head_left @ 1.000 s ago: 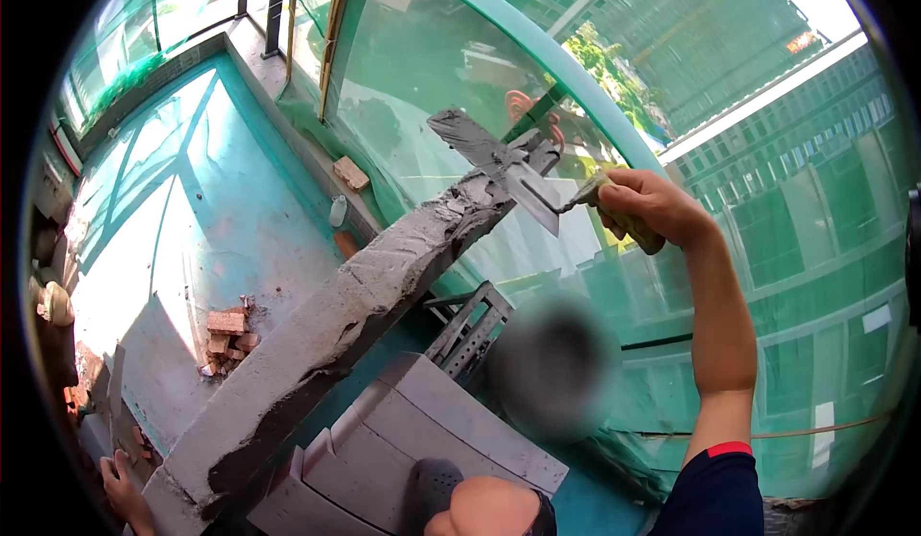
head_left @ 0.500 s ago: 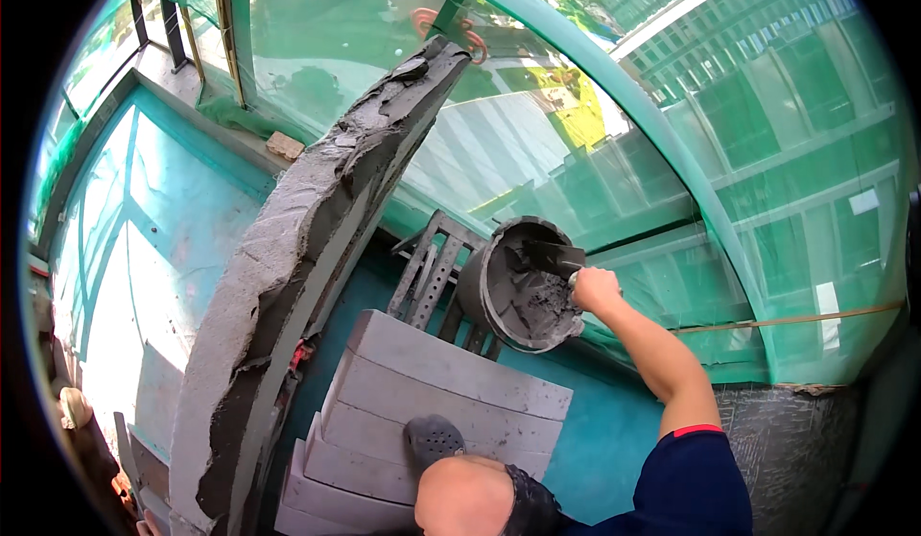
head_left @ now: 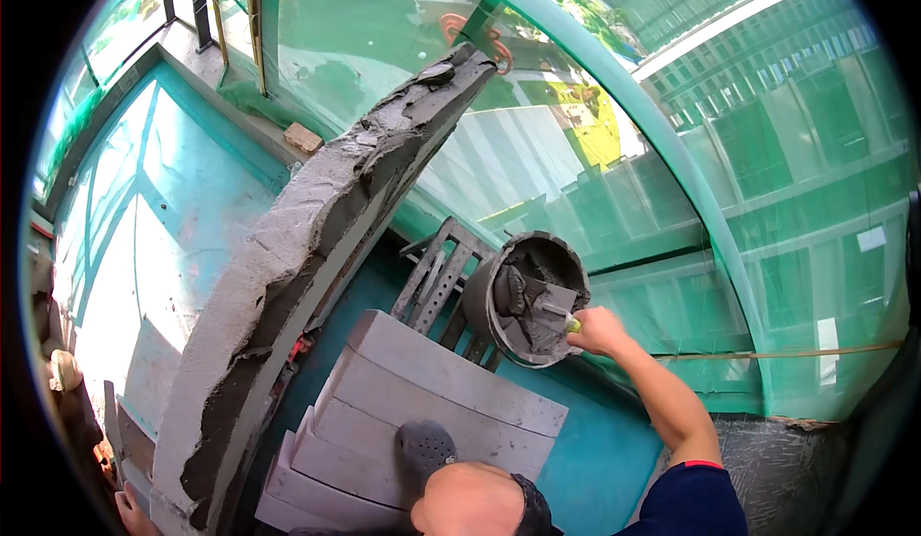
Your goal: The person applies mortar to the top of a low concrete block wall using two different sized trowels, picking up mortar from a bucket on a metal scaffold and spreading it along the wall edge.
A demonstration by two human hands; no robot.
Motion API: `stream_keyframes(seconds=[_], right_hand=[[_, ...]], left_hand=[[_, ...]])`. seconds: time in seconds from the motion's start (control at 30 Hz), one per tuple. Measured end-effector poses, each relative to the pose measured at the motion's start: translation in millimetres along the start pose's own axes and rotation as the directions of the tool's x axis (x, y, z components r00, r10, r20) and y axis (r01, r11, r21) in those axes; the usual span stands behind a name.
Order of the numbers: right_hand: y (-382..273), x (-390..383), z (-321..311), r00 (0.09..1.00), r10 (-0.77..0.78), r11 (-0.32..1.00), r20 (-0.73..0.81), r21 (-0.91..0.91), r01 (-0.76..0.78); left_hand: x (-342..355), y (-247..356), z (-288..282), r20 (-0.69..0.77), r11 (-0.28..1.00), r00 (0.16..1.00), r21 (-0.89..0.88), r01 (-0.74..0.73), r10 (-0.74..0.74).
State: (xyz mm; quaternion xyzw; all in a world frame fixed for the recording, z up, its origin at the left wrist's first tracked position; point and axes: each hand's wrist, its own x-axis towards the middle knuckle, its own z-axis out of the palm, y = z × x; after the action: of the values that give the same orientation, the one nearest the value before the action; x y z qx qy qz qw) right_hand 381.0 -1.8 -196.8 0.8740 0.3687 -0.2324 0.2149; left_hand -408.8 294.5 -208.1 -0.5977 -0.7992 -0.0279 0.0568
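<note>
My right hand point(head_left: 597, 333) is closed round the yellow-green handle of a trowel point(head_left: 554, 308). The trowel's blade lies inside a round dark bucket point(head_left: 494, 317), against thick wet grey mortar point(head_left: 518, 330). At the lower left edge, my left hand point(head_left: 134, 514) shows only in part, beside the near end of the wall. Its fingers look curled, and what they hold is hidden. Between the hands runs a narrow wall point(head_left: 225, 334) topped with pale mortar, with darker wet mortar ragged along its right side.
The bucket rests on a perforated metal step stand point(head_left: 443, 277). My shoe point(head_left: 427, 447) is on a stack of grey blocks point(head_left: 432, 373). Green netting point(head_left: 815, 238) and a curved green frame point(head_left: 662, 123) stand beyond. A brick piece point(head_left: 303, 138) lies left of the wall's far end.
The trowel has gone lower into the bucket, its blade now flatter against the mortar. My right hand has turned and dropped slightly. The whole view has shifted a little.
</note>
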Motion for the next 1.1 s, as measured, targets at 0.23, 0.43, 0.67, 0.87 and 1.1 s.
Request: stream_keyframes(seconds=[0.23, 0.43, 0.67, 0.87, 1.1], right_hand=[[28, -48, -90, 0.962, 0.088, 0.809, 0.257, 0.546, -0.22], [-13, 14, -200, 0.951, -0.128, 0.782, -0.282, 0.561, 0.272], [-102, 93, -328, 0.668, -0.339, 0.94, -0.662, -0.203, 0.276], [-128, 147, -344, 0.565, -0.55, 0.802, -0.615, -0.577, 0.154], [-153, 162, -325, 0.29, -0.824, 0.566, -0.487, -0.745, 0.353]], left_hand=[[3, -36, 31, -0.017, 0.979, 1.0, -0.202, 0.019, -0.023], [5, -48, 41, -0.034, 0.954, 0.999, -0.299, 0.02, -0.031], [-1, -35, 35, 0.033, 0.921, 0.993, -0.373, 0.115, -0.11], [0, -22, 2, 0.064, 0.974, 0.995, -0.217, -0.067, 0.082], [-5, -7, -9, 0.172, 0.978, 0.978, -0.147, 0.147, -0.121]])
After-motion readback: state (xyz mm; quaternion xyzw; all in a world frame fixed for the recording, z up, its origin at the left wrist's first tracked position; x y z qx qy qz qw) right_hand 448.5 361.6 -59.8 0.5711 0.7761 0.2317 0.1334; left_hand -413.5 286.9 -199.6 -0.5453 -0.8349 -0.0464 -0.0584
